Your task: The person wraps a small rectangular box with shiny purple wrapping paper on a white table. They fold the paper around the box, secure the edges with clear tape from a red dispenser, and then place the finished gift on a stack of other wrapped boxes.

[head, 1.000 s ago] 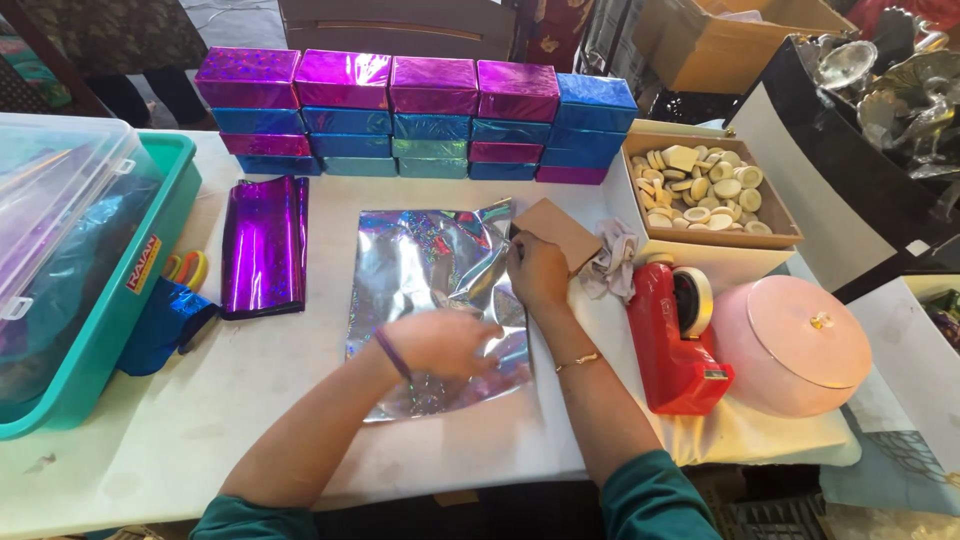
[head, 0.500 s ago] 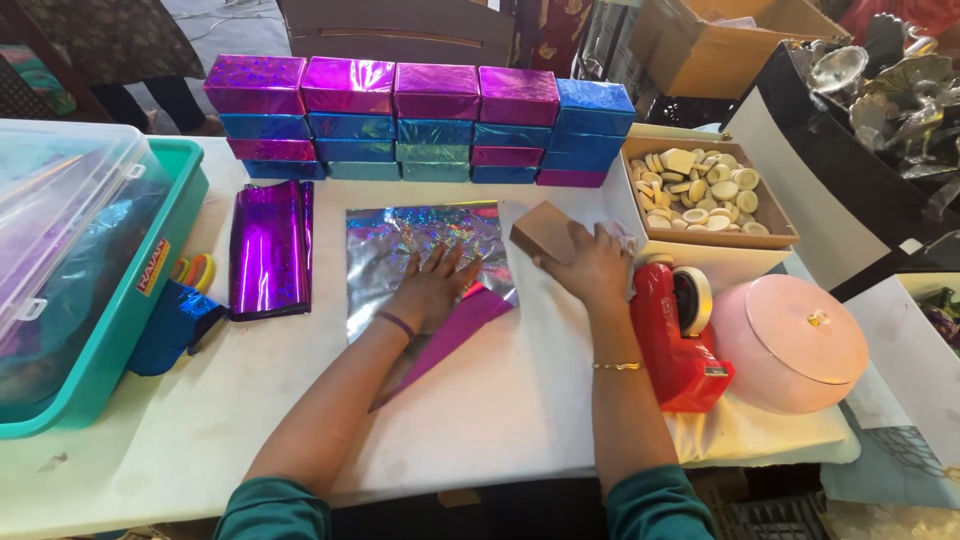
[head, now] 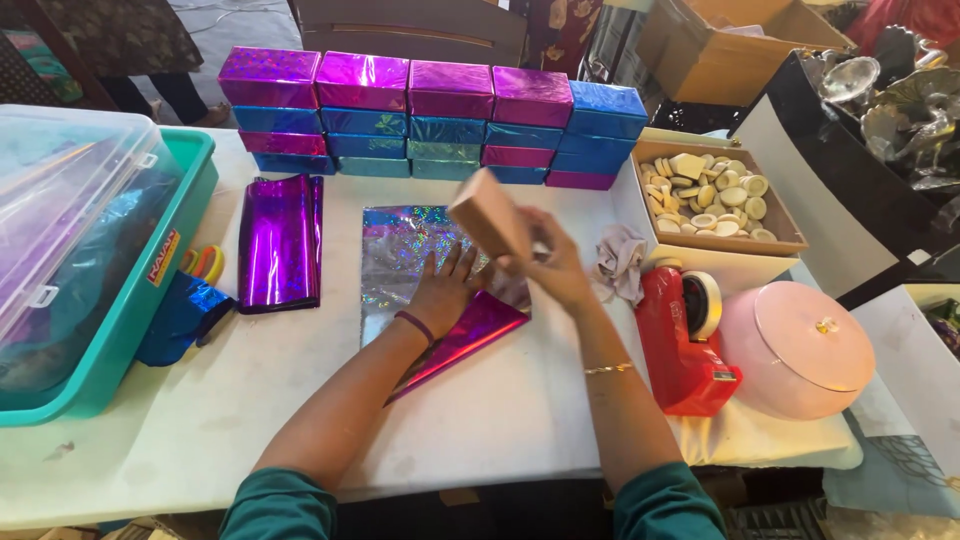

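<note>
**Item count, taken outward from the red tape dispenser**

One red tape dispenser (head: 685, 340) stands on the counter (head: 520, 420). Just right of it: one round pink lidded container (head: 800, 348). Behind it: one open box of pale round pieces (head: 712, 195), too many to count, and one crumpled cloth (head: 620, 262). Far behind and left: wrapped boxes (head: 420, 120) in five stacks, four visible layers in most; exact total unclear. Left of the dispenser: one plain brown box (head: 490, 212), one holographic foil sheet (head: 410, 255), one folded purple foil (head: 281, 243), one teal bin (head: 150, 290). Two hands: left hand (head: 442, 292), right hand (head: 555, 262).

Holographic silver foil (head: 400, 250), tan box (head: 490, 212)
</note>
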